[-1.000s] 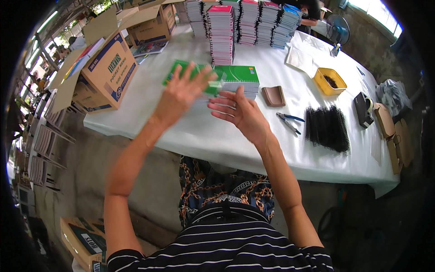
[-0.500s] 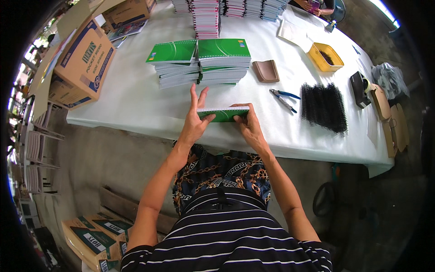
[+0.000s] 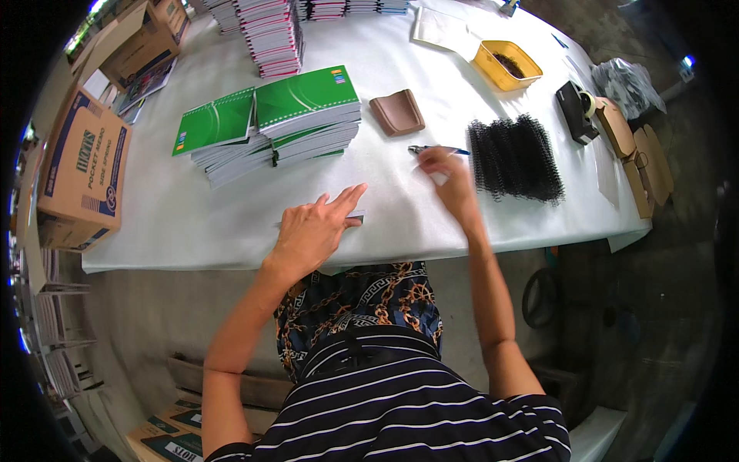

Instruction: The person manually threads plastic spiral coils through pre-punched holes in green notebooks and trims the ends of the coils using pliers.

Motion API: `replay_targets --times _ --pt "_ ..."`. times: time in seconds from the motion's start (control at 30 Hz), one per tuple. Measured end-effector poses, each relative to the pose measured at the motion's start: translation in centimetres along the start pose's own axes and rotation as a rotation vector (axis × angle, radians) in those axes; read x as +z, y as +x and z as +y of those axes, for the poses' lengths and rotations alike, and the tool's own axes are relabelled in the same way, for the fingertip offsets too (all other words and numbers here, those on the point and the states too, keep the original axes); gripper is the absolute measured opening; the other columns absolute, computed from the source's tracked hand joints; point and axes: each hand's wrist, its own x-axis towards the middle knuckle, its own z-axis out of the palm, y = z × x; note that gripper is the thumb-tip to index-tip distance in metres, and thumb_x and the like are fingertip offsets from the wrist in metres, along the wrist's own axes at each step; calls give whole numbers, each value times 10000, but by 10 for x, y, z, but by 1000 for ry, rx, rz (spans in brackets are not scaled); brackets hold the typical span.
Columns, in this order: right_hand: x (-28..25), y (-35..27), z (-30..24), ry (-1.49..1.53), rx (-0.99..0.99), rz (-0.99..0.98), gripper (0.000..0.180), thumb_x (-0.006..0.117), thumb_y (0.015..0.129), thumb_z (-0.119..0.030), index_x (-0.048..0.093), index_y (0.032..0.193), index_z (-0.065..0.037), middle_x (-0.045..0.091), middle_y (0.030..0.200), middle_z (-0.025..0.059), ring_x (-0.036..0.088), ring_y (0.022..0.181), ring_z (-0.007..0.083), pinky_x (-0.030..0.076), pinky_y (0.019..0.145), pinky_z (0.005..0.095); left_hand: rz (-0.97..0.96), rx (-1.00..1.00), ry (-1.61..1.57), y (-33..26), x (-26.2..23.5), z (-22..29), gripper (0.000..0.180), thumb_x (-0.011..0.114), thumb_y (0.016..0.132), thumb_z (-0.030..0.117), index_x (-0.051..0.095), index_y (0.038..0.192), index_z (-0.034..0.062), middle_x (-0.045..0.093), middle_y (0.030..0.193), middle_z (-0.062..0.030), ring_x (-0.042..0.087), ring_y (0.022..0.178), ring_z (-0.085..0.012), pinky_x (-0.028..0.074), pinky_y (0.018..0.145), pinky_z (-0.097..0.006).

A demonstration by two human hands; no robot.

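My left hand (image 3: 314,229) lies with its fingers stretched out at the table's front edge. Under it is a thin flat notebook (image 3: 356,216), mostly hidden, with only small edges showing. My right hand (image 3: 452,175) is smeared by motion over a pair of pliers (image 3: 462,151) with blue handles. The pliers' jaws and one handle show past the fingers; whether the hand grips them I cannot tell. A pale patch shows at the fingers. Beyond my left hand stand two stacks of green-covered notebooks (image 3: 308,96), side by side. Black spiral binding coils (image 3: 516,158) lie right of my right hand.
A brown curved holder (image 3: 397,112) sits beside the stacks, and a yellow tub (image 3: 504,68) with dark bits stands farther back. A black tape dispenser (image 3: 576,113) is at the right. Cardboard boxes (image 3: 86,165) line the left; taller notebook stacks (image 3: 265,35) rise behind.
My right hand has left the green notebook and moved right to the pliers. The notebook, held up by both hands before, is now low under my left hand. The view has shifted.
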Motion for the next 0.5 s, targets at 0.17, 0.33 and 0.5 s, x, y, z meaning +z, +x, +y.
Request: replay_targets --times 0.17,0.33,0.5 --pt "-59 70 52 -1219 244 134 162 711 826 -179 719 940 -63 707 936 122 681 917 266 521 757 393 -245 13 -100 7 -16 -5 587 608 938 306 407 1484 234 721 853 -115 665 739 -379 524 694 -489" --pt "-68 85 57 -1202 283 -88 238 594 851 -181 699 941 13 693 930 231 689 913 358 529 786 458 -167 -24 -124 5 -6 -15 633 603 933 390 372 1502 238 727 871 -104 670 740 -377 528 696 -484" --pt "-91 80 44 -849 250 9 242 455 981 -202 604 1025 -16 680 874 207 684 816 345 529 745 439 -49 15 -62 4 2 -14 656 603 922 431 366 1504 241 723 1016 -104 676 740 -363 536 656 -470"
